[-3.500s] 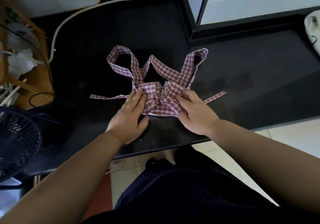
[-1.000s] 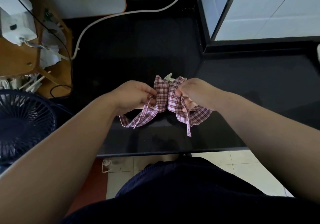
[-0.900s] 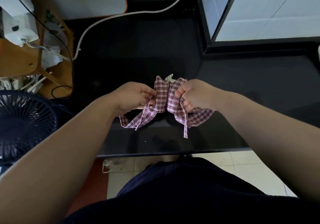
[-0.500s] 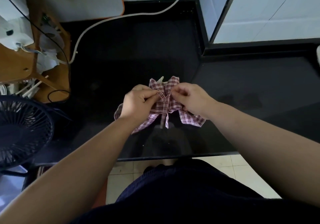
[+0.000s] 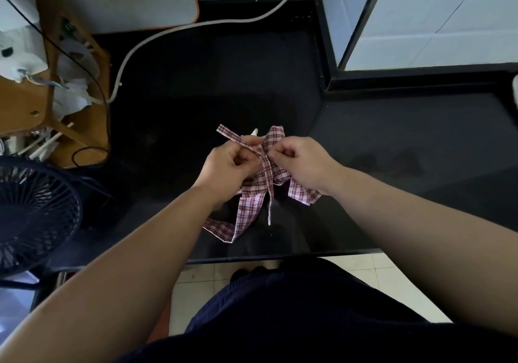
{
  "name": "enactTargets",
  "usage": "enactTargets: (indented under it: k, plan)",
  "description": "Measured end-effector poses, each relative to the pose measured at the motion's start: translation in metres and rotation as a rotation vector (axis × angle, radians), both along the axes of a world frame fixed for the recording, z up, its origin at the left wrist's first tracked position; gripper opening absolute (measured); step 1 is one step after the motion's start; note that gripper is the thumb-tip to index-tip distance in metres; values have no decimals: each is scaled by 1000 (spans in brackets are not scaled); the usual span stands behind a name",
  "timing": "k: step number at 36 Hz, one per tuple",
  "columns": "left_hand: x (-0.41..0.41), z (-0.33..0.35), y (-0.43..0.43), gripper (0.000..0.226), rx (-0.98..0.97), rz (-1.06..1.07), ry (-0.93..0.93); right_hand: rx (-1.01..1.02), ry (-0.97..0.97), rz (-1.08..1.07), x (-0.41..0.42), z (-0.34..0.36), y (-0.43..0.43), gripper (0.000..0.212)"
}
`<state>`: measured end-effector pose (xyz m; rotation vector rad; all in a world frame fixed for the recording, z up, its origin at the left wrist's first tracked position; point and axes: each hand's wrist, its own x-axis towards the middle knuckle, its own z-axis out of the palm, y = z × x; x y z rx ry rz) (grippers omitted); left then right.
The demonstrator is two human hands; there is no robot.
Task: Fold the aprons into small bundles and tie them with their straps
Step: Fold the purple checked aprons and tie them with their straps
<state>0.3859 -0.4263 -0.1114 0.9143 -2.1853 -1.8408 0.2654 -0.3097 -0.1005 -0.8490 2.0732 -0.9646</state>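
Head view: left hand (image 5: 227, 166) has its fingers curled tight, thumb and forefinger pinching a strap (image 5: 237, 140) that runs up and left from the middle of the bundle to a free end. Right hand (image 5: 302, 163) also has curled fingers, pinching the cloth at the same middle point; knuckles of both hands nearly touch there. Count: one apron (image 5: 276, 173), checked red and white, bunched small between the two hands; one thin tail (image 5: 269, 203) hangs straight down, one wide loop (image 5: 246, 217) hangs lower left, one flap sticks out under the right wrist. Apron is held over the near part of the black counter (image 5: 196, 96); can't tell if the loop touches it. Both forearms come in from the bottom corners, backs of hands up, wrists level. Off to the side: one dark fan (image 5: 30, 214) at left, one white cable (image 5: 168, 34) across the back of the counter.
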Motion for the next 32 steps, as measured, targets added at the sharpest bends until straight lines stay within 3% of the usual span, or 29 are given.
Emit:
enactTargets:
  k: [6, 11, 13, 17, 19, 21, 25, 28, 32]
  plan:
    - [1, -2, 0, 18, 105, 93, 11, -19, 10, 91, 1, 4, 3, 18]
    - [-1, 1, -1, 11, 11, 93, 0, 12, 30, 180, 1, 6, 4, 17]
    - [-1, 2, -1, 11, 11, 104, 1, 10, 9, 150, 2, 4, 4, 16]
    - [0, 2, 1, 12, -76, 20, 19, 2, 6, -65, 0, -5, 0, 47]
    - [1, 1, 4, 14, -139, -19, 23, 13, 6, -140, 1, -9, -3, 50]
    - [2, 1, 4, 14, -172, -21, 25, 15, 58, -155, 5, -11, -5, 45]
    - [3, 0, 2, 11, -97, 36, 0, -118, 199, -120, 11, -11, 0, 9]
    - [2, 2, -1, 9, -85, 19, -24, -163, 422, 72, 11, -13, 9, 29]
    - [0, 6, -2, 5, -112, -43, -30, -57, 498, 224, 10, -13, 13, 49]
